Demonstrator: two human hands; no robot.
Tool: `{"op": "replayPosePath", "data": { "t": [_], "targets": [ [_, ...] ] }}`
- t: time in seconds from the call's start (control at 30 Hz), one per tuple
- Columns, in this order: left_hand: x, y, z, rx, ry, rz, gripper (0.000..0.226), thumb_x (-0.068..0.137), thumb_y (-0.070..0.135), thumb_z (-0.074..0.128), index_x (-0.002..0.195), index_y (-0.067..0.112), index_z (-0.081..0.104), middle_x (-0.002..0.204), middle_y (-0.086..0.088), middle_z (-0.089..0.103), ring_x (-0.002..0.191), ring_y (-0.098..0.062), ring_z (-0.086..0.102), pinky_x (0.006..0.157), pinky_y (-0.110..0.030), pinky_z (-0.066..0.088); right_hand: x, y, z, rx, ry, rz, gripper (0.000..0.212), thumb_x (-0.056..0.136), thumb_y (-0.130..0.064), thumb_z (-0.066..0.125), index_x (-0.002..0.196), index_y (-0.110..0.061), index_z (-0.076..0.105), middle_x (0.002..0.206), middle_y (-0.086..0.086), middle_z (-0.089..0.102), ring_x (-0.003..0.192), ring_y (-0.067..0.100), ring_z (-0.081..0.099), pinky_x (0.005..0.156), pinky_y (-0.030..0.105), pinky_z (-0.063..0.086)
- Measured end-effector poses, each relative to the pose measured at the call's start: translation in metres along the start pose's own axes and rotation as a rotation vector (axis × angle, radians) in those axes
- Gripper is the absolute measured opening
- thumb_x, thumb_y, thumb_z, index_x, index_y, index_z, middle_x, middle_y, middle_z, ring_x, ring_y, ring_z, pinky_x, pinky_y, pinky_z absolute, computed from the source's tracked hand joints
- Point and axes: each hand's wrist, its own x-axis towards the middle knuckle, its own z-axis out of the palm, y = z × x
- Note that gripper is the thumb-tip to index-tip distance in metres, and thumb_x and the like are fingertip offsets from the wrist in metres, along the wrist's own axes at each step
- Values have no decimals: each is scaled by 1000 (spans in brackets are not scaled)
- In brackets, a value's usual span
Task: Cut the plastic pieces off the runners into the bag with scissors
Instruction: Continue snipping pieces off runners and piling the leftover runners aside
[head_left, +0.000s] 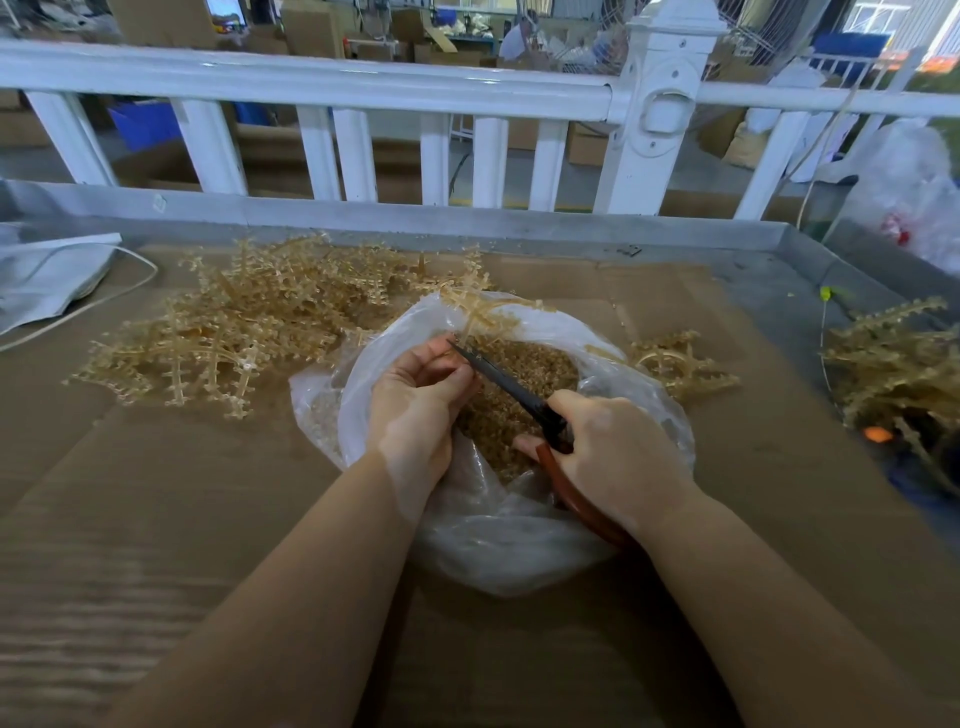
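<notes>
I am in the middle of a cut: my left hand (415, 400) pinches one runner (480, 312) of tan plastic pieces, holding it over the open mouth of the clear plastic bag (498, 540), while my right hand (618, 457) is curled round the red-brown handles of the scissors (519, 395). The dark blades point up and left, their tips right at my left fingertips, where the runner's stem comes out of my grip; I cannot tell whether the blades are parted or closed. The bag lies on the cardboard sheet (156, 519) and already holds a thick layer of cut pieces (524, 374). A big pile of uncut runners (249, 322) sits just behind and left of the bag, with a smaller cluster (675, 364) touching its right side and another heap (898, 369) far right. I judge the job well short of done. The next snip calls for keeping the runner above the bag opening so pieces drop in, and keeping my fingertips clear of the blades.
</notes>
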Motion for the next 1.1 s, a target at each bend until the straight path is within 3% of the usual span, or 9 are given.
{"op": "replayPosePath", "data": {
  "t": [0.4,0.57,0.83,0.93,1.1],
  "targets": [
    [-1,1,1,1,-16,4,30,85,-19,49,87,10,57,68,-2,50,53,-2,61,61,-18,57,0,-1,-3,-2,-20,-4,34,88,-51,57,95,-17,61,78,-1,63,72,17,60,69,35,51],
    [-1,2,-1,-8,-33,-17,30,85,-19,49,85,10,57,67,-2,51,54,-4,60,62,-20,57,-2,-1,-6,-41,3,-22,34,88,-53,55,88,-19,57,70,-5,56,68,17,57,60,28,41],
    [0,0,-1,-9,-33,-6,33,85,-21,49,89,12,53,71,-4,50,55,-4,61,60,-20,57,-1,4,-9,-59,-1,-16,37,86,-56,56,93,-20,61,74,-3,62,73,16,59,64,28,45],
    [0,-1,-1,-1,-29,2,34,85,-20,49,89,13,52,71,-4,50,62,-8,59,61,-20,57,-1,4,-10,-66,-12,-9,36,86,-56,56,91,-21,60,74,-4,62,72,16,59,60,26,41],
    [1,-2,-2,29,-28,10,34,84,-20,50,89,14,53,73,-4,51,70,-13,57,63,-21,57,-2,5,-11,-54,-32,-6,38,86,-56,55,94,-20,62,77,-1,63,73,17,60,64,30,48]
  ]
}}
